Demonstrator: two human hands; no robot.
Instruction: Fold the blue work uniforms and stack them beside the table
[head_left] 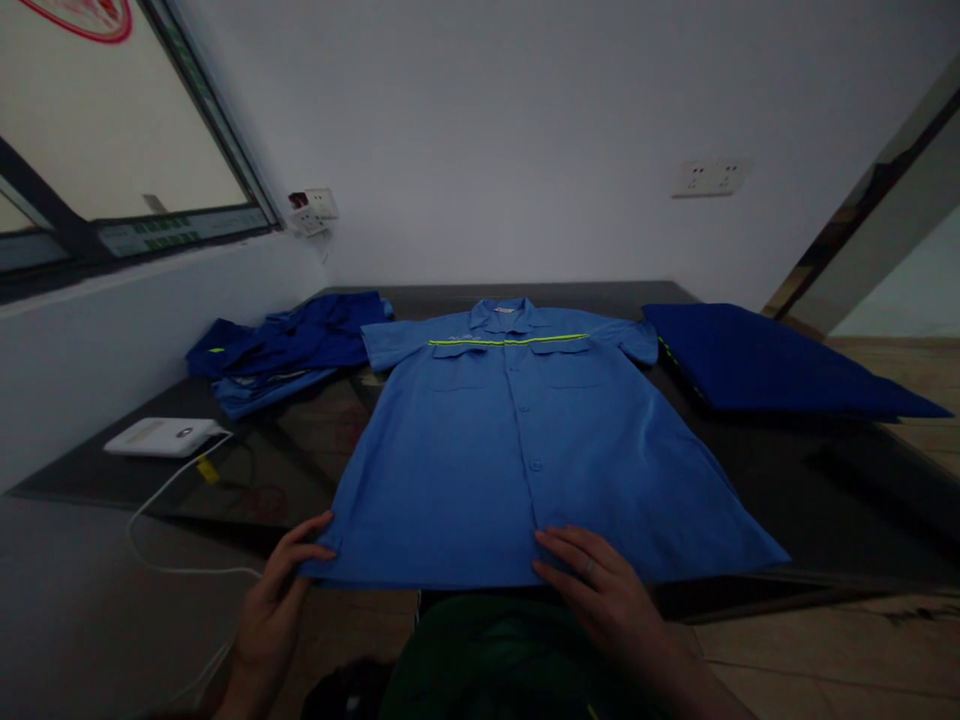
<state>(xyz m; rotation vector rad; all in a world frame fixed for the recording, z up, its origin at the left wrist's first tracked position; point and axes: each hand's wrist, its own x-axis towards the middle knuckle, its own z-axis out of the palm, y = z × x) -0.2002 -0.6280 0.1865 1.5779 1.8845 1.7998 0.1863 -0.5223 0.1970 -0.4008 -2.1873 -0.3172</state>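
A light blue short-sleeved shirt [465, 450] lies spread flat, front side up, its collar toward the wall and its hem at the near table edge. A yellow-green stripe crosses its chest above two pocket flaps. At the hem's left corner, my left hand [277, 590] has its fingers on the cloth edge, the thumb lower down. My right hand [600, 585], with a ring on one finger, rests on the hem near the button placket, fingers slightly apart and palm down.
Folded dark and light blue clothes [300, 335] are piled at the back left of the black table [780, 490]. A white power bank [161, 437] with a cable lies front left. Dark blue garments [765, 360] are stacked at the right, reaching past the table edge.
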